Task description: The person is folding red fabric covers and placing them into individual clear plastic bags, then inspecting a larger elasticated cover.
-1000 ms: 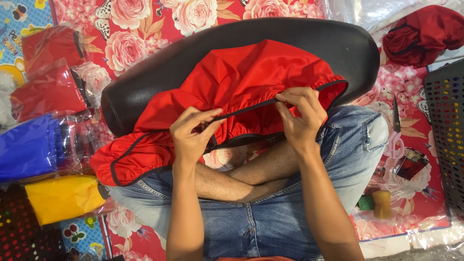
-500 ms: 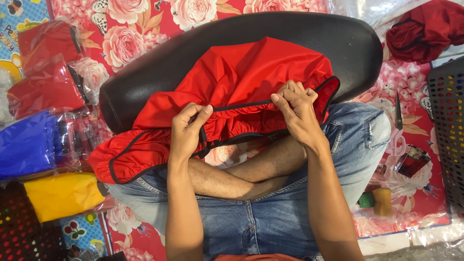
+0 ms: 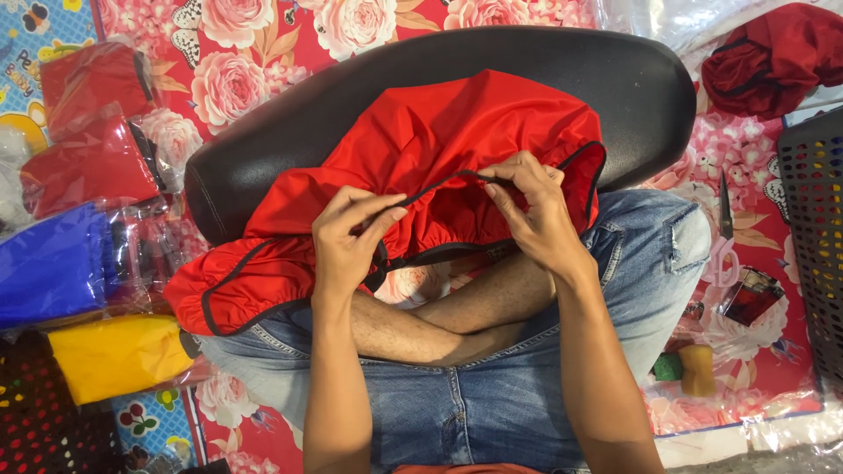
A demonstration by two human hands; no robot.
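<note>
I note the black seat across the upper frame, with the red cover draped over it at centre. My left hand and right hand both pinch its black elastic hem. Risk: the stretched hem may slip free and bunch.

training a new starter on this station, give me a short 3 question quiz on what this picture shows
1. True or false: both hands pinch the black trim of the red cover.
2. What does the red cover lie on? A) a wire basket B) the black seat C) a yellow packet
3. Which colour of packed cover lies nearest the bottom left corner?

Key:
1. True: left hand and right hand each grip the trim.
2. B
3. Yellow, the yellow packet.
</note>
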